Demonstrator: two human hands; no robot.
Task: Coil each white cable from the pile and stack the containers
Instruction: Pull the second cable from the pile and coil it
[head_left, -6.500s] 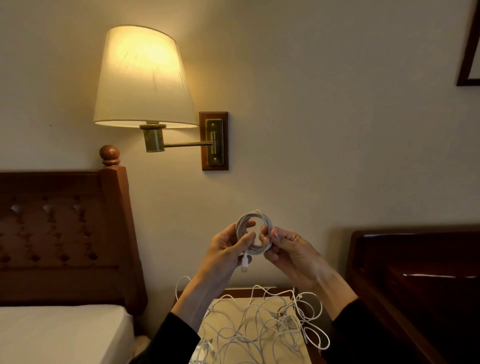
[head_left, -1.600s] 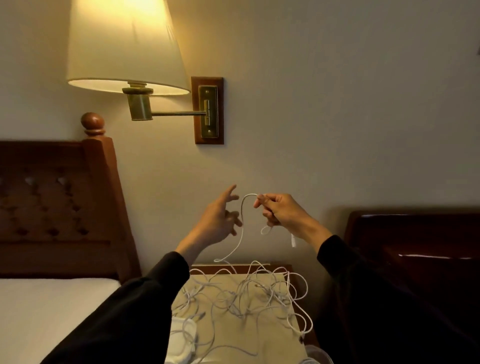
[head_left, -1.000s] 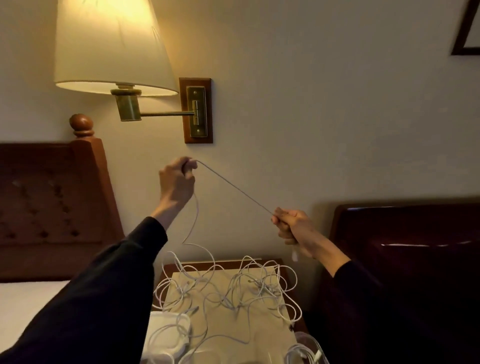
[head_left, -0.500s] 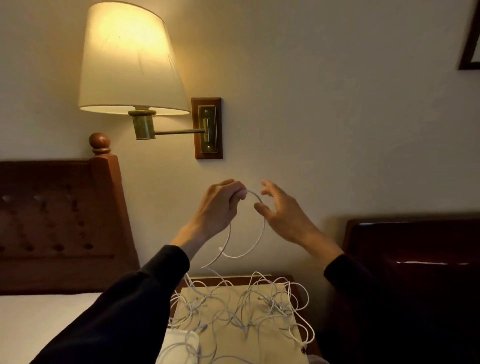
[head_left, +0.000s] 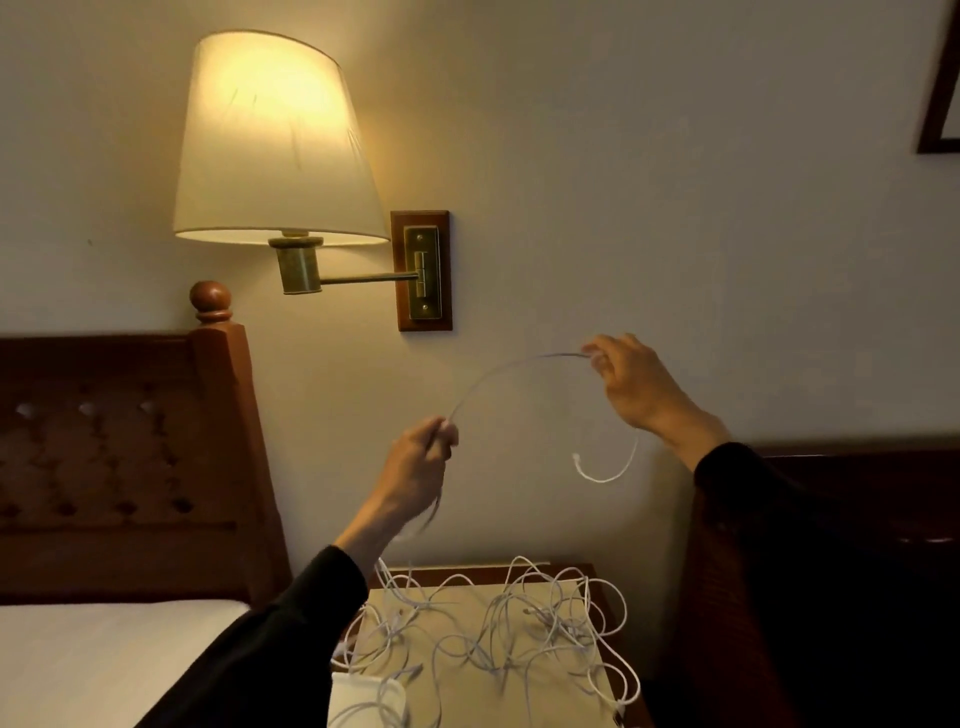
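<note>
Overhead, two hands stretch one thin white cable (head_left: 511, 366) into an arc: left hand (head_left: 415, 467) and right hand (head_left: 626, 384), each grip pinching it. Below, a tangled pile (head_left: 498, 623) of round cords covers the flat bench (head_left: 595, 574).

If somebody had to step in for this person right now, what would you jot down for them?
Left hand: grip pinching the white cable low. Right hand: grip pinching the same cable higher; the cable arcs between them and its free end dangles below the right hand.
Pile of loose cables lies tangled on the bedside table; a white container sits at its near left edge.
Done: cable picked up, no loops formed in it.
Left: coil this one, then the pile, then stack containers.
</note>
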